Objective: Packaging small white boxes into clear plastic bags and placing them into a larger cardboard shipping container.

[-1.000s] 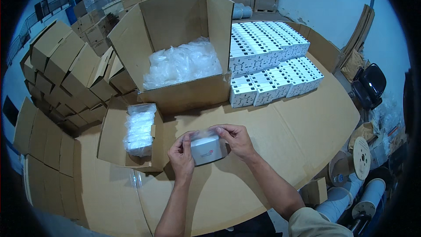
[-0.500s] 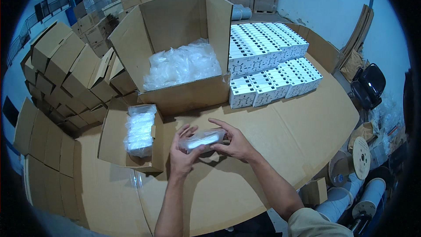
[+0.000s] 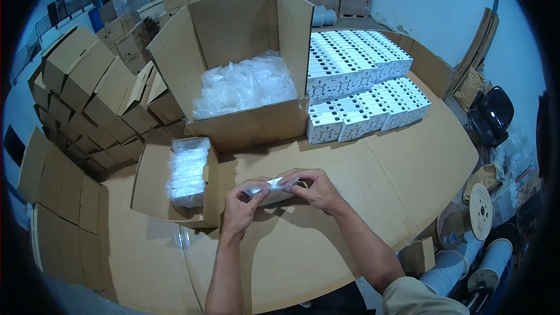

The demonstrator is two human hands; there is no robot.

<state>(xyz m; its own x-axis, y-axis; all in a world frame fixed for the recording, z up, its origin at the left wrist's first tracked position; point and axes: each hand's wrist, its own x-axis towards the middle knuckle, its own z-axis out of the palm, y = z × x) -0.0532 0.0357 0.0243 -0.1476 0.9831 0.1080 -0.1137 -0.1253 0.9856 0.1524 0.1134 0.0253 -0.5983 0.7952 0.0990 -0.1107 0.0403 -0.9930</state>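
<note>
Over the cardboard-covered table [image 3: 373,169] I hold a small white item in a clear plastic bag [image 3: 276,196] with both hands. My left hand [image 3: 240,205] pinches its left end, thumb in front and fingers behind. My right hand [image 3: 318,190] grips the right end, its fingertips on the upper plastic. The fingers hide part of the bag. To the left of my left hand, an open carton [image 3: 211,198] holds a row of similar bagged white items [image 3: 188,174].
A large open box [image 3: 251,125] of loose clear plastic bags [image 3: 248,84] stands behind. Stacked white printed boxes [image 3: 367,108] fill the back right. Brown cartons [image 3: 96,90] are piled at left. Cable spools [image 3: 481,211] and a black chair [image 3: 490,114] are beyond the right edge.
Both hands have closed in on the bagged item, fingers now pinching its upper plastic. It has tilted, and the left fingers that were raised have come down onto it.
</note>
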